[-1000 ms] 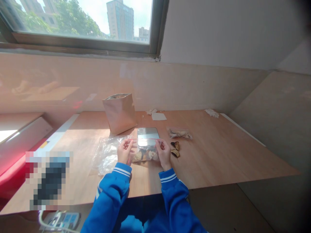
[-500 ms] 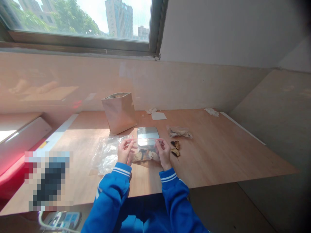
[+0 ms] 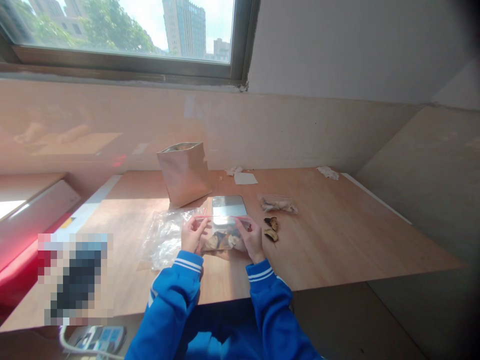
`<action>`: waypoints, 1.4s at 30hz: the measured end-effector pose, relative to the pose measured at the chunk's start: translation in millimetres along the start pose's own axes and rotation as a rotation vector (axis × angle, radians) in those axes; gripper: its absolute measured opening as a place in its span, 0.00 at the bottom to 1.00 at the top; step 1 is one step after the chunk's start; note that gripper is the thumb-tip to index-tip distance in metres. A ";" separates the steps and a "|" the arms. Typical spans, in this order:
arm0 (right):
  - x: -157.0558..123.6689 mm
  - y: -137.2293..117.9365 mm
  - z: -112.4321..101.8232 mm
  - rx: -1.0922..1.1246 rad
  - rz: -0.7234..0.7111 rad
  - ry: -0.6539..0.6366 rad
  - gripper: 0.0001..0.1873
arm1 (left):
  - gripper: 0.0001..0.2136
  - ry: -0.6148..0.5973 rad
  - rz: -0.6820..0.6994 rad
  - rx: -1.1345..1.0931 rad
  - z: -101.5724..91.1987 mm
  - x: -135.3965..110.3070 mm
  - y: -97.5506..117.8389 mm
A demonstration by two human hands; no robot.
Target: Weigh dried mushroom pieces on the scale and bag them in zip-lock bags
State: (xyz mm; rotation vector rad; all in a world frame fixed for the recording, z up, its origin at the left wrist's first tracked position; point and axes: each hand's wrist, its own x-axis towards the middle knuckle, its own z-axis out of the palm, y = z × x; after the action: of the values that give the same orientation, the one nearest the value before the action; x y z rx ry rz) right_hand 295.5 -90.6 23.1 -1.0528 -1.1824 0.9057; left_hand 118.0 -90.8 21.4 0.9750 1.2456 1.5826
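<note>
On the smooth wooden counter in front of us, we hold up a small see-through bag. It is thin, shiny plastic with a red strip along its top edge. Inside sit brown and pale dried pieces, lumpy and curled, piled at the bottom. Our left hand pinches the bag's top left end between thumb and fingers, and our right hand pinches the top right end, so the bag stretches flat between our two hands, its bottom close to the counter. We cannot tell if the red strip is pressed closed.

Just behind the bag lies a flat silver scale with round corners. A stiff brown paper sack stands open farther back. Beside our left hand lies a heap of crinkly clear plastic. Near our right hand rest two dark loose pieces, and past them a second small filled bag.
</note>
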 end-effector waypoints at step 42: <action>-2.6 -0.3 15.1 0.044 0.060 -0.057 0.13 | 0.12 -0.105 -0.019 0.034 8.0 -3.2 4.2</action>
State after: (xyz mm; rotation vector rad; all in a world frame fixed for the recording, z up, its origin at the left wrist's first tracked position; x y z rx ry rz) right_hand 280.2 -90.7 23.6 -1.0375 -1.1778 1.0104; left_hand 125.8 -92.0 26.9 1.0515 1.2092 1.4812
